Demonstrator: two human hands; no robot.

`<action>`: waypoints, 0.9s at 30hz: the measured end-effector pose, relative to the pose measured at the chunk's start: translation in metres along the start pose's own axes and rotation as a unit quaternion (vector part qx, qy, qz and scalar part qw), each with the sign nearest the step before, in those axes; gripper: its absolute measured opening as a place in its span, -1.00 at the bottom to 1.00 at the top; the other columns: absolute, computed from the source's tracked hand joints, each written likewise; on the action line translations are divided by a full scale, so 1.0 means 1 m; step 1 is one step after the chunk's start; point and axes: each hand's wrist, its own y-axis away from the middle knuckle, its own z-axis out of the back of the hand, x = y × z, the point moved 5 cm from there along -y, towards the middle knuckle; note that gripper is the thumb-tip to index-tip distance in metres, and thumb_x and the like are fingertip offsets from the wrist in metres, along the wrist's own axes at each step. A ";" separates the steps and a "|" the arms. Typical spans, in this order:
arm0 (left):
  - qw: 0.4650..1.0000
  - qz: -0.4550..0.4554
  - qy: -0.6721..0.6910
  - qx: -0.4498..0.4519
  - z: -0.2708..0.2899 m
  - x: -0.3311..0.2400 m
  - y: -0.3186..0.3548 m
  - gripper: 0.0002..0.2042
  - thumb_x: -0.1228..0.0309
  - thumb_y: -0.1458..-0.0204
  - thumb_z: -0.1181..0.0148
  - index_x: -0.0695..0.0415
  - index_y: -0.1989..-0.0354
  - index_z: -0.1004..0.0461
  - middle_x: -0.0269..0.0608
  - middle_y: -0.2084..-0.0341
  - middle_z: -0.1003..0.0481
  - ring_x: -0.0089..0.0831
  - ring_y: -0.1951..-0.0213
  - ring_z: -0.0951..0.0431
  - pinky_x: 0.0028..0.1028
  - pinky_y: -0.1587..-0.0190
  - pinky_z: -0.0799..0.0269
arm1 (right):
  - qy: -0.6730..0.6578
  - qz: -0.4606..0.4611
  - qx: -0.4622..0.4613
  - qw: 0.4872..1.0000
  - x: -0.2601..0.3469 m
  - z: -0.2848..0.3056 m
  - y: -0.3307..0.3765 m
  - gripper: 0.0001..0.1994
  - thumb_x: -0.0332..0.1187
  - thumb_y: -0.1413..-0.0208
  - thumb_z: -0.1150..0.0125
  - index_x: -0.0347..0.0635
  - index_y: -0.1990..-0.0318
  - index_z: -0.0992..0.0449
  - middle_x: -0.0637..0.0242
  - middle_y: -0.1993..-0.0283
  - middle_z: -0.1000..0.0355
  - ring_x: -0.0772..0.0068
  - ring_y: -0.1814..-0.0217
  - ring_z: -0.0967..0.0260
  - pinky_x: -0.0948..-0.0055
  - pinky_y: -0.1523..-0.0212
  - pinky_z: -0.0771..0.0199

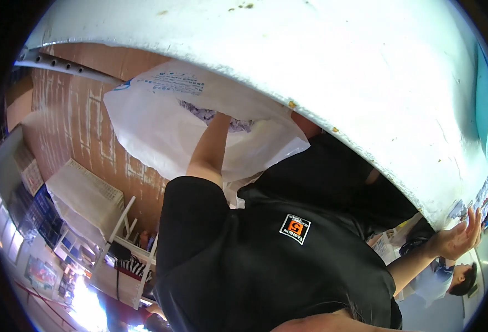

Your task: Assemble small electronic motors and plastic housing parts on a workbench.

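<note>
My left forearm (208, 146) reaches into a large white plastic bag (144, 119) below the table edge. Greyish-purple pieces (200, 112) show in the bag's mouth around the wrist. My left hand is hidden inside, so its fingers cannot be seen. At the far right, my right hand (458, 238) is raised by the corner of the white tabletop (332, 50), fingers stretched and a little apart. Close to its fingertips, small greyish pieces (457, 209) lie at the table edge; whether they touch is unclear.
The tabletop's worn edge runs diagonally over the bag. Brown cardboard (72, 119) and a metal bar with holes (69, 66) are behind the bag. At lower left stands a white rack (125, 227) beside a pale sack (83, 199). Another person (432, 279) is at right.
</note>
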 end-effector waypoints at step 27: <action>0.959 -0.234 -0.156 -0.045 0.018 -0.036 -0.016 -0.51 0.32 0.21 -0.38 0.24 0.05 -0.48 0.01 0.10 -0.51 -0.13 -0.03 -0.44 -0.19 -0.12 -0.30 | 0.005 -0.069 0.007 0.998 -0.018 0.016 0.012 -0.68 -0.44 -0.24 -0.06 -0.55 -0.03 -0.34 -0.15 0.08 -0.47 -0.07 -0.01 -0.45 0.06 -0.08 -0.46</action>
